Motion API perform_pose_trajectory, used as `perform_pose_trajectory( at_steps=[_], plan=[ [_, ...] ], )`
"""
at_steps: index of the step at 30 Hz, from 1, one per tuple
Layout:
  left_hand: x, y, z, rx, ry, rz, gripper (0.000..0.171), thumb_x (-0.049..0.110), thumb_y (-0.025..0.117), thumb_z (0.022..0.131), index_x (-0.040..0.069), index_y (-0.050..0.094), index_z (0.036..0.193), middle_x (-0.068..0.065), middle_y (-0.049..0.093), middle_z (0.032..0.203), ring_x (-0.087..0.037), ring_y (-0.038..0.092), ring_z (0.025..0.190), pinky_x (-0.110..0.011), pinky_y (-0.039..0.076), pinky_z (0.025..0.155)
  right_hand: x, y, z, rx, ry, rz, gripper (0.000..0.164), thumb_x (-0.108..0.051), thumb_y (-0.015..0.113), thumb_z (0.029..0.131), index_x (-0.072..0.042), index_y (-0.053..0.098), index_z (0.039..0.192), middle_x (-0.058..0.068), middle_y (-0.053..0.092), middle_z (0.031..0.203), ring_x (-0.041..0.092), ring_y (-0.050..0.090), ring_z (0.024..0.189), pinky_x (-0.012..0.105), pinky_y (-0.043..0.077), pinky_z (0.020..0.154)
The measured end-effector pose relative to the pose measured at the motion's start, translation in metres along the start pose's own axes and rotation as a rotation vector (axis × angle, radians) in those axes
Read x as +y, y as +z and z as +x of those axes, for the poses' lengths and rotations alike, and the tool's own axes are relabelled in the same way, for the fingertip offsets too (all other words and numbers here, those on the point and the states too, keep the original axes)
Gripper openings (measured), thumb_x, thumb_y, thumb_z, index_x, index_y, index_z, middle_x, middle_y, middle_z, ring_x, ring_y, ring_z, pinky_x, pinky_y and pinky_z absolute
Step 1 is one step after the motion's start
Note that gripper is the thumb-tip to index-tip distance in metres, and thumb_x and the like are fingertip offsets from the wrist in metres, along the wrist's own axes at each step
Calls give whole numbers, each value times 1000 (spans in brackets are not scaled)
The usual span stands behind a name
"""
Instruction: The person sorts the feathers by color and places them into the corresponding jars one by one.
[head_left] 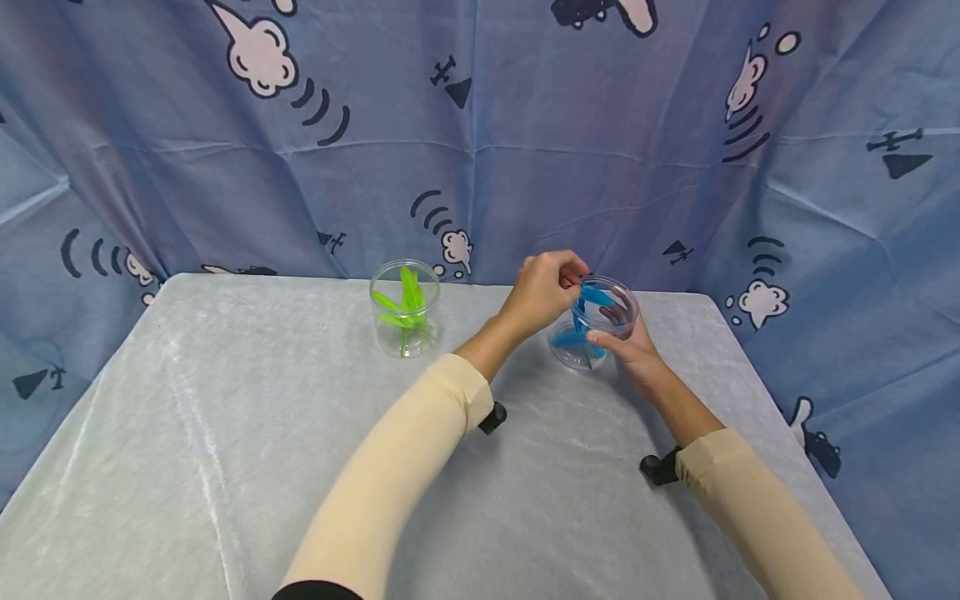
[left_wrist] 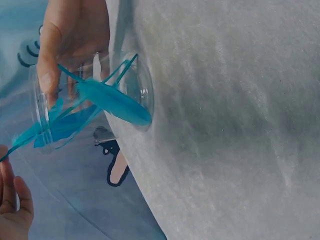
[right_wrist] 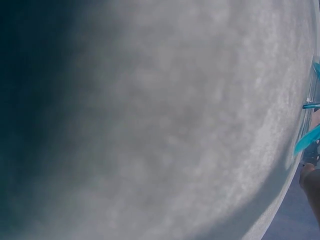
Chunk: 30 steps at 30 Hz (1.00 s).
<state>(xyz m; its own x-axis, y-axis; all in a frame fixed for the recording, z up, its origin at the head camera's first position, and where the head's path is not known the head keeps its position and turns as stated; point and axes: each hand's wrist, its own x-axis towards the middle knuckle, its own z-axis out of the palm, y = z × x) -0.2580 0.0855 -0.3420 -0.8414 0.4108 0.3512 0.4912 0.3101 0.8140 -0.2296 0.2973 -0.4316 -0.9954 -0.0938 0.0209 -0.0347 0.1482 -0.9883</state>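
Note:
A clear jar (head_left: 622, 293) with several blue feathers (left_wrist: 112, 102) in it stands at the right rear of the table, in my right hand (head_left: 637, 354). The right thumb lies along the near side of the jar, with the other fingers around the far side. At the rim, my left hand (head_left: 538, 293) pinches the quill tip of one blue feather (left_wrist: 25, 139), whose vane is partly inside the jar's mouth. In the right wrist view, only slivers of blue feather (right_wrist: 307, 140) show at the right edge.
Left of the hands stands a second clear jar (head_left: 390, 337) holding bright green feathers (head_left: 408, 292). Pale grey cloth covers the table (head_left: 300, 433). A blue patterned curtain (head_left: 390, 92) hangs behind the back edge.

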Motion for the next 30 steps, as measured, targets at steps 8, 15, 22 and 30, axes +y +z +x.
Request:
perform_pose_trajectory(
  at_steps=[8, 15, 22, 30],
  plan=[
    [1, 10, 0, 11, -8, 59, 14, 0, 69, 90, 2, 72, 103, -3, 70, 88, -10, 62, 80, -17, 47, 74, 0, -2, -1, 4, 17, -9, 89, -7, 63, 95, -22, 3, 160, 14, 7, 165, 33, 8, 150, 56, 11, 119],
    [-4, 18, -3, 17, -44, 111, 12, 2, 70, 90, 7, 72, 101, 0, 71, 90, -7, 61, 80, -14, 48, 71, 1, -1, -1, 8, -15, 12, 86, -3, 62, 95, -18, 7, 159, 17, 15, 162, 34, 14, 149, 53, 15, 119],
    [-10, 22, -6, 10, -64, 84, 10, 8, 73, 91, 8, 71, 101, 0, 71, 92, -7, 63, 81, -13, 49, 72, 2, 2, 0, 15, -15, 14, 86, -3, 63, 95, -18, 7, 158, 17, 16, 162, 33, 14, 149, 53, 15, 119],
    [-13, 21, -9, -15, -35, -82, 11, 9, 75, 89, 4, 74, 99, -1, 72, 92, -6, 65, 81, -14, 51, 72, 0, 2, -1, 1, -25, 26, 85, 1, 59, 95, -18, 6, 159, 17, 15, 162, 32, 12, 149, 54, 14, 119]
  ],
)
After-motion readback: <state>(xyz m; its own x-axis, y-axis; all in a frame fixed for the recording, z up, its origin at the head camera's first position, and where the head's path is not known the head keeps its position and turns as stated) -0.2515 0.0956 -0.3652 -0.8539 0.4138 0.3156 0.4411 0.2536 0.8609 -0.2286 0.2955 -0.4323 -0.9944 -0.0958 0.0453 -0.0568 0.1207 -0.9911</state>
